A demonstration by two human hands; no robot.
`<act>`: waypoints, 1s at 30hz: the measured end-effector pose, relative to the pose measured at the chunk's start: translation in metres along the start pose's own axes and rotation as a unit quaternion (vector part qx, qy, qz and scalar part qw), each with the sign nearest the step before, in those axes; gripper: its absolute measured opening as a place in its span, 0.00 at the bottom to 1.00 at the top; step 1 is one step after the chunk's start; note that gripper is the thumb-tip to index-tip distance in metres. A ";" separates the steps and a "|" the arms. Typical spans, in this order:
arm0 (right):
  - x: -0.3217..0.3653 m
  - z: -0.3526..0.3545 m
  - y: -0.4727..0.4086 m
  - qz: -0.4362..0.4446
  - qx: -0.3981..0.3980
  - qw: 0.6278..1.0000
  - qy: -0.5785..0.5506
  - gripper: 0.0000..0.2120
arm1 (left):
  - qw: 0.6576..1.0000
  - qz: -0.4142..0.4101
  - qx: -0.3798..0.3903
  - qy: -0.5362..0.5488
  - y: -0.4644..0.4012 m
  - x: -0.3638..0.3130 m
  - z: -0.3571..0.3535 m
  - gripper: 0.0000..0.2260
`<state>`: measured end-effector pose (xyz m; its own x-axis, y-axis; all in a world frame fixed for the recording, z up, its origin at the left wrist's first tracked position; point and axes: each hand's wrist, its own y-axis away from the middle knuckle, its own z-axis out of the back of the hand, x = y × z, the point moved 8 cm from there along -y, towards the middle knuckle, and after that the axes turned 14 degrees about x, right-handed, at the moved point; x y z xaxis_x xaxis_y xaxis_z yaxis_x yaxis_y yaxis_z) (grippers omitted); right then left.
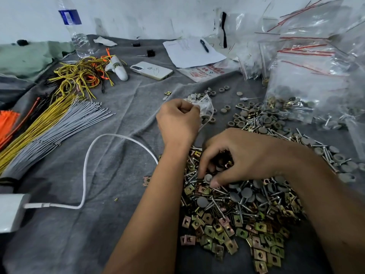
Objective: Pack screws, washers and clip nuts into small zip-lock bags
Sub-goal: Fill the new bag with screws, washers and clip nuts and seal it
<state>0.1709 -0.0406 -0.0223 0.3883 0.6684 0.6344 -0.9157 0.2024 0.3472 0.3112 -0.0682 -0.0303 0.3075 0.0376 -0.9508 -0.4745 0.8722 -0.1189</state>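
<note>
Grey cloth (110, 119) is covering the bench; left fingers (184, 109) are pinching a bag (206, 107), right fingers (214, 182) are curling onto a screw (208, 177); next I'm judging: bag it.

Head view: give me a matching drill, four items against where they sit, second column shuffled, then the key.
Items:
1. pen
2. water bottle
3. small zip-lock bag
4. phone

Places:
A. held in the left hand
B. lying flat on the grey cloth, just left of the printed packet
C. on the sheet of paper
D. standing far left by the wall

Pairs: 1-C, 2-D, 3-A, 4-B
</note>
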 end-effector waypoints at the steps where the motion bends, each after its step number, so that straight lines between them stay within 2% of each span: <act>1: -0.002 0.000 -0.001 -0.006 -0.007 1.000 0.003 0.09 | 1.000 0.001 0.000 0.002 0.000 0.000 0.000 0.11; 5: -0.006 0.011 0.001 -0.009 -0.072 0.997 0.026 0.05 | 1.000 0.000 0.002 0.004 0.000 0.000 0.001 0.14; 8: -0.010 0.032 0.012 0.021 -0.178 0.984 -0.004 0.04 | 1.000 -0.013 0.016 -0.013 -0.001 -0.003 -0.002 0.12; 12: -0.021 0.063 0.047 0.057 -0.424 0.904 -0.023 0.03 | 0.995 -0.042 0.055 -0.067 0.003 -0.014 -0.014 0.06; 14: -0.023 0.067 0.055 0.029 -0.478 0.877 0.035 0.04 | 0.993 -0.049 0.074 -0.081 0.004 -0.016 -0.020 0.05; 16: -0.023 0.066 0.053 0.005 -0.481 0.873 0.085 0.05 | 0.992 -0.052 0.084 -0.084 0.005 -0.015 -0.023 0.05; 20: -0.023 0.064 0.044 -0.018 -0.453 0.885 0.110 0.06 | 0.992 -0.055 0.078 -0.083 0.004 -0.014 -0.023 0.04; 26: -0.026 0.067 0.055 -0.010 -0.468 0.880 0.079 0.06 | 0.992 -0.060 0.070 -0.086 0.003 -0.014 -0.021 0.05; 28: -0.028 0.066 0.055 -0.003 -0.432 0.900 0.065 0.05 | 0.992 -0.059 0.070 -0.088 0.003 -0.014 -0.021 0.05; 30: -0.036 0.059 0.050 -0.023 -0.336 0.941 0.034 0.04 | 0.992 -0.057 0.068 -0.089 0.003 -0.013 -0.021 0.06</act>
<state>0.1174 -0.0971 0.0131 0.4428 0.6875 0.5756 -0.7656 0.6240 -0.1563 0.2882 -0.0764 -0.0244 0.4986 0.0106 -0.8668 -0.3163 0.9332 -0.1705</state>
